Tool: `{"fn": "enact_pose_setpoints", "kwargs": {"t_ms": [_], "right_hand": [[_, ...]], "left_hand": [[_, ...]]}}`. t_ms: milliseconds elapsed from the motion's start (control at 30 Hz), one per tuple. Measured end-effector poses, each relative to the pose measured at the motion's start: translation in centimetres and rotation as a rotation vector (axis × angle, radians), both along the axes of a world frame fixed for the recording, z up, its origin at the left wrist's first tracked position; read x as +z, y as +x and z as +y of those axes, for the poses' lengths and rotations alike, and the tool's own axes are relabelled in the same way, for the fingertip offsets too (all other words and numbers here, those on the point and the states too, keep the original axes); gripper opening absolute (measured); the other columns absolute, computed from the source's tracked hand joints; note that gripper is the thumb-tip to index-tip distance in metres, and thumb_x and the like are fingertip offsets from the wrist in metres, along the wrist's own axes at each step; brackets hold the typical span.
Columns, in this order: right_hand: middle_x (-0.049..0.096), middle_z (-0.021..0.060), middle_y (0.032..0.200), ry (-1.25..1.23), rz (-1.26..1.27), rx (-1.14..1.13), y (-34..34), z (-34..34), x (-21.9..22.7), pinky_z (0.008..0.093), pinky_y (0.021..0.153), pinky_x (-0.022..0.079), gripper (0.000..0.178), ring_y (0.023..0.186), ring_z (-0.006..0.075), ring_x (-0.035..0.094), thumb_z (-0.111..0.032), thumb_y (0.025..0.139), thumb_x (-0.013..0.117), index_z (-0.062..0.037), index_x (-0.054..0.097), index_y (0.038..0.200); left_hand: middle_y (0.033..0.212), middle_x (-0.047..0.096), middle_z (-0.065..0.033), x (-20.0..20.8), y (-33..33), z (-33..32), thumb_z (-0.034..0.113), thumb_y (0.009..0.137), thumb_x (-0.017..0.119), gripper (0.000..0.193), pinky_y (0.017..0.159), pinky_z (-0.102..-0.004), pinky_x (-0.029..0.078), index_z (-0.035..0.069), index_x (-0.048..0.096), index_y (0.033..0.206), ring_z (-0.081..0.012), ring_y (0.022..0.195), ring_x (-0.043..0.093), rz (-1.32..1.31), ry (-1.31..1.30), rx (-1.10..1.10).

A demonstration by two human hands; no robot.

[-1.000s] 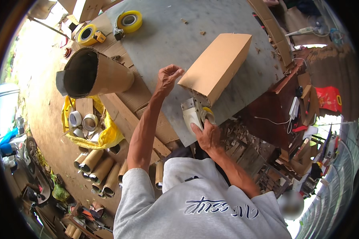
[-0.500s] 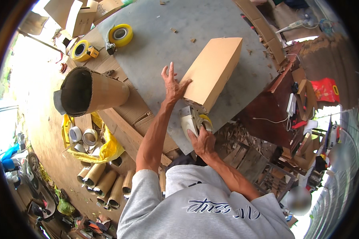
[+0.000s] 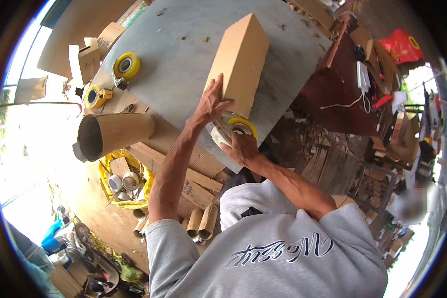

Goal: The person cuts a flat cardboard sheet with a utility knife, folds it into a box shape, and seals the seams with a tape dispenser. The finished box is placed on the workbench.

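A plain brown cardboard box (image 3: 241, 64) stands on the grey tabletop, its near end facing me. My left hand (image 3: 211, 105) lies against the box's near left edge, fingers stretched up along its side and thumb toward the near end. Just below that end, my right hand (image 3: 244, 150) is closed round a tape dispenser (image 3: 218, 136) with a pale body and a yellow-edged tape roll. The dispenser's head is close to the box's near end. My left hand partly hides whether they touch.
Two more tape dispensers with yellow rolls, one farther (image 3: 126, 66) and one nearer (image 3: 95, 96), lie on the left. A large cardboard tube (image 3: 126, 133) lies below them. A yellow bag (image 3: 104, 175) holds tape rolls. Cardboard scraps (image 3: 204, 39) dot the grey tabletop (image 3: 171, 64).
My left hand's fingers, raised off the box before, now lie along its side. The dispenser has come closer to the left hand at the box's near end. The whole view has shifted.
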State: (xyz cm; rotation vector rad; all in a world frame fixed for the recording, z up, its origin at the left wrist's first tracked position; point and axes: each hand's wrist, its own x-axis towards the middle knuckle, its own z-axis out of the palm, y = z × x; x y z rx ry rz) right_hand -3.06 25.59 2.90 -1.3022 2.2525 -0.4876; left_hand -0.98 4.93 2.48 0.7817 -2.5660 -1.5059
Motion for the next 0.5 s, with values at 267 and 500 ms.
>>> {"fn": "enact_pose_setpoints", "kwargs": {"t_ms": [267, 500], "right_hand": [[0.072, 0.0161, 0.072, 0.148, 0.053, 0.015, -1.4, 2.5, 3.8, 0.0426, 0.081, 0.054, 0.044, 0.068, 0.0306, 0.073, -0.045, 0.093, 0.066, -0.0025, 0.072, 0.086], [0.070, 0.0154, 0.069, -0.033, 0.165, 0.081, -4.6, 7.2, 3.6, 0.0436, 0.073, 0.050, 0.036, 0.062, 0.0299, 0.070, -0.039, 0.086, 0.073, -0.0041, 0.067, 0.079]], "left_hand": [[0.163, 0.026, -0.0342, 0.6, -0.6, 0.6, 0.032, 0.076, 0.071, 0.107, 0.125, -0.0488, 0.023, -0.003, 0.018, 0.162, -0.0478, 0.155, 0.017, 0.029, -0.017, -0.047], [0.168, 0.021, -0.0269, 0.5, -0.8, 0.3, 0.032, 0.078, 0.070, 0.106, 0.127, -0.0419, 0.019, -0.003, 0.017, 0.163, -0.0391, 0.158, 0.014, 0.024, 0.008, -0.064]]}}
